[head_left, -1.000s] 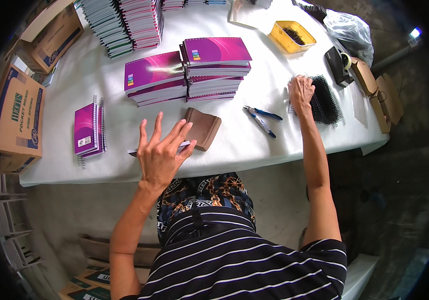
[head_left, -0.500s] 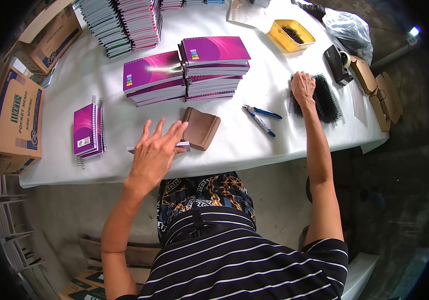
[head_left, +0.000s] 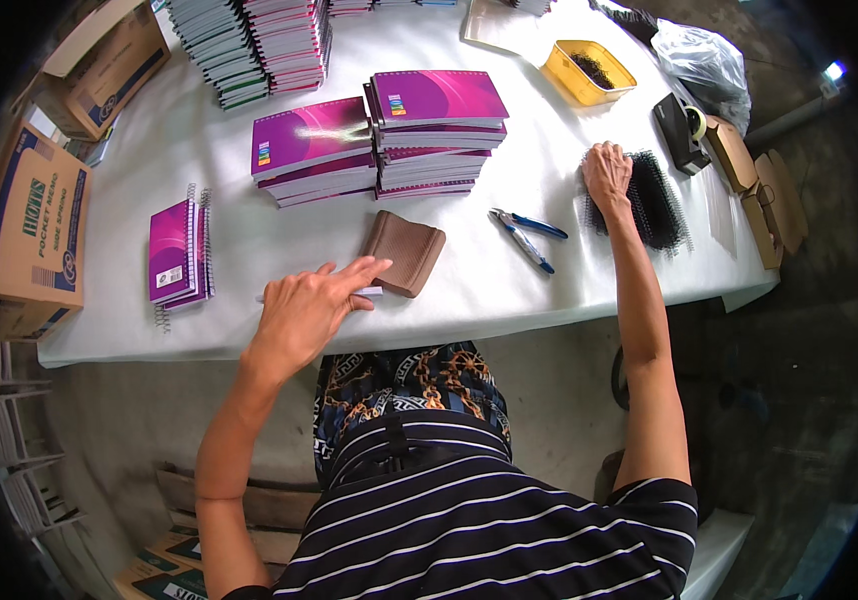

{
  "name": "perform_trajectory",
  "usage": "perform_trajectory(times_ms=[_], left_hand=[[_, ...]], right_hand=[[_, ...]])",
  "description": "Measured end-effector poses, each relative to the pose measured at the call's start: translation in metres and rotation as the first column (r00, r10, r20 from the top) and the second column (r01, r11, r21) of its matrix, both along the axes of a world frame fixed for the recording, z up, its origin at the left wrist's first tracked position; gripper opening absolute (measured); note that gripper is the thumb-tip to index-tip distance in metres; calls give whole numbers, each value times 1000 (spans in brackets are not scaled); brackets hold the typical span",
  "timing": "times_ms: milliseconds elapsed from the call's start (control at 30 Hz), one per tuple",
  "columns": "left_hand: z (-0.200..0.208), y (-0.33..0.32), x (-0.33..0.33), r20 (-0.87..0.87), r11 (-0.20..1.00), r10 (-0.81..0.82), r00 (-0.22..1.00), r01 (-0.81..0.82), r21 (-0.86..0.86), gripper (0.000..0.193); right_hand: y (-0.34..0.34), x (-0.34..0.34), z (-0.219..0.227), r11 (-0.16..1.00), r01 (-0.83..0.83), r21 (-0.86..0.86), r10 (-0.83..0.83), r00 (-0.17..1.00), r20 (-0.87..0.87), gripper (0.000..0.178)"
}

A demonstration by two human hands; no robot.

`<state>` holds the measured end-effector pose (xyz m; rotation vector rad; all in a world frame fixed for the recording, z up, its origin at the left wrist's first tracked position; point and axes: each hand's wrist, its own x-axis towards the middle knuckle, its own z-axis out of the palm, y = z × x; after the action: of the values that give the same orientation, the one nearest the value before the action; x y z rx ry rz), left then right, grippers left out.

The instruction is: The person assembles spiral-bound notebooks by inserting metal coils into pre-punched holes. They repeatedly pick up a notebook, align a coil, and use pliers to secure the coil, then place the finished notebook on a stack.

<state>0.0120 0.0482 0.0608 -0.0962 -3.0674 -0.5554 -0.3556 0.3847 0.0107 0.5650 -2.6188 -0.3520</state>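
At the table's front edge, my left hand (head_left: 307, 308) is closed over a notebook (head_left: 372, 291), its thumb at the near edge. The hand hides most of the notebook; only a pale edge shows. Right beside the fingertips lies a brown ridged block (head_left: 411, 256). My right hand (head_left: 608, 178) reaches out to a pile of black wire spirals (head_left: 661, 212), its fingers curled on the pile's left side. How many spirals it grips is hidden. Between the hands rest blue-handled pliers (head_left: 526, 242).
Purple notebooks (head_left: 313, 140) stand in two stacks at the table's middle. Bound purple notebooks (head_left: 171, 252) lie left, near cartons (head_left: 34, 225). A yellow tub (head_left: 564, 72) of small dark pieces, a tape dispenser (head_left: 682, 140) and an open cardboard box (head_left: 761, 225) are at right.
My left hand's raised, spread fingers have come down and together over the notebook. My right hand stays at the wire spirals. The whole view has shifted slightly.
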Motion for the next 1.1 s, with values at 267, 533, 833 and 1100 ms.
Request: perform_trajectory(times_ms=[267, 533, 833, 1100], left_hand=[[-2, 4, -8, -65, 993, 95, 993, -99, -62, 62], [7, 2, -7, -16, 993, 67, 998, -68, -96, 63], [-8, -1, -12, -159, 985, -17, 987, -12, -174, 65], [-4, 0, -12, -141, 990, -6, 990, -13, -138, 66]], right_hand=[[5, -2, 30, 968, 33, -249, 16, 981, 193, 17], [-76, 110, 84, 671, -111, -733, 568, 713, 412, 32], [-141, 226, 41, 429, -25, -903, 870, 280, 406, 22], [-140, 219, 42, 472, -94, -876, 875, 170, 453, 17]])
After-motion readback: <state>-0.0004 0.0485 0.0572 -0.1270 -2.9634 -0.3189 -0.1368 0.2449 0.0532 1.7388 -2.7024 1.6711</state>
